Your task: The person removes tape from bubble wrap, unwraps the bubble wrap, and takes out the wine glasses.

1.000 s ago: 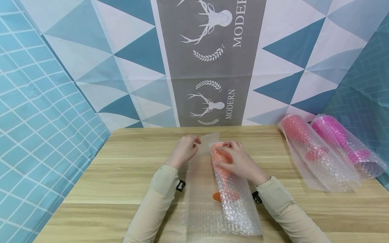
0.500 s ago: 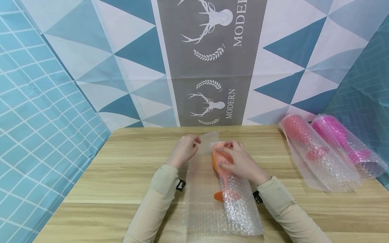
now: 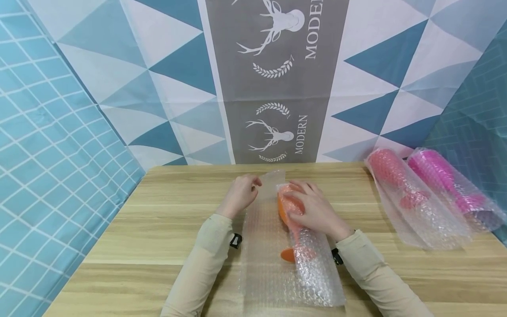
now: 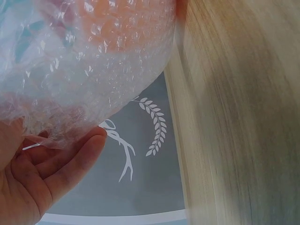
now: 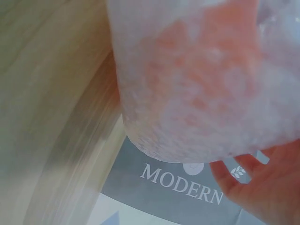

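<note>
An orange goblet (image 3: 282, 210) lies on its side on a sheet of bubble wrap (image 3: 265, 251), its bowl away from me and its foot toward me. Part of the wrap is folded over its right side; the left edges of bowl and foot are uncovered. My right hand (image 3: 318, 213) holds the wrapped bowl, fingers curved over its top and thumb nearer the stem. At the sheet's far left edge, my left hand (image 3: 240, 193) pinches the wrap between thumb and fingers, as the left wrist view shows. Blurred wrap fills much of the right wrist view.
Two bubble-wrapped goblets, one red (image 3: 390, 169) and one magenta (image 3: 435, 169), lie side by side at the table's right. The wooden table (image 3: 158, 246) ends at a patterned backdrop (image 3: 277, 88). A blue tiled-pattern cloth (image 3: 51, 145) hangs at the left.
My right hand has shifted its fingers over the bowl. The folded wrap and goblet have slid slightly right, with more bare orange showing on the left. My left hand has stayed put.
</note>
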The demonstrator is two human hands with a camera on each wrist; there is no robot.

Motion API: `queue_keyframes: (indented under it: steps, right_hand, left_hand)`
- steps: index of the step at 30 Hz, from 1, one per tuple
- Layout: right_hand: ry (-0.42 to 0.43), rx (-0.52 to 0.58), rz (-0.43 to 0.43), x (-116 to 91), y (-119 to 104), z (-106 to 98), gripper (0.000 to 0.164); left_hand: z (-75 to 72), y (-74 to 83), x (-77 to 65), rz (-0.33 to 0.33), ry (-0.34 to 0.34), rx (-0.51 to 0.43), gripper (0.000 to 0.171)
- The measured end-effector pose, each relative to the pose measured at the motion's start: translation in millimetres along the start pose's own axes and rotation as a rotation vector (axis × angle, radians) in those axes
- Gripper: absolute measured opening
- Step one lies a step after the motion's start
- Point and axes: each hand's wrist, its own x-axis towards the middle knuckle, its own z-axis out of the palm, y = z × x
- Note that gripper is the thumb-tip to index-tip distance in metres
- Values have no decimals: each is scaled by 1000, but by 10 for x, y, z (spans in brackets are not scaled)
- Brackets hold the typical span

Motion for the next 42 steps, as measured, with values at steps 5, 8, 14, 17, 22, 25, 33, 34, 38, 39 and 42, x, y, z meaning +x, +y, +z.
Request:
queue_keyframes:
  steps: [5, 8, 14, 17, 22, 25, 33, 34, 38, 39, 42]
  right_hand:
    - [-13, -27, -23, 6, -4, -5, 48]
    - [-17, -37, -29, 6, -4, -9, 48]
    - [-23, -36, -25, 3, 12, -25, 48]
    - [-36, -31, -16, 1, 14, -39, 48]
    - [-44, -21, -10, -4, 10, -58, 48]
    - [-47, -23, -3, -7, 11, -61, 48]
    - [-50, -13, 26, -23, 32, -70, 47]
    - [-48, -12, 27, -24, 33, -74, 47]
    - [-42, -10, 23, -25, 46, -85, 46]
    - [-42, -10, 20, -24, 50, -87, 46]
    - [-41, -12, 15, -24, 62, -92, 46]
  left_hand:
    - [-10, -3, 9, -5, 5, -4, 23]
    - [-15, -8, 14, -2, 13, -2, 23]
    - [-28, -14, 12, -9, 7, -1, 23]
    - [-29, -22, 13, -9, 5, 5, 22]
    - [-22, -44, 17, -3, 12, 26, 21]
    - [-22, -52, 14, -5, 13, 27, 21]
    - [-41, -44, 9, -13, 18, 19, 20]
    - [-43, -44, 10, -17, 18, 14, 20]
    - [-54, -43, 11, -33, 10, 0, 20]
    - [-54, -46, 11, -37, 8, 2, 20]
    - [-59, -51, 8, -44, 5, 7, 20]
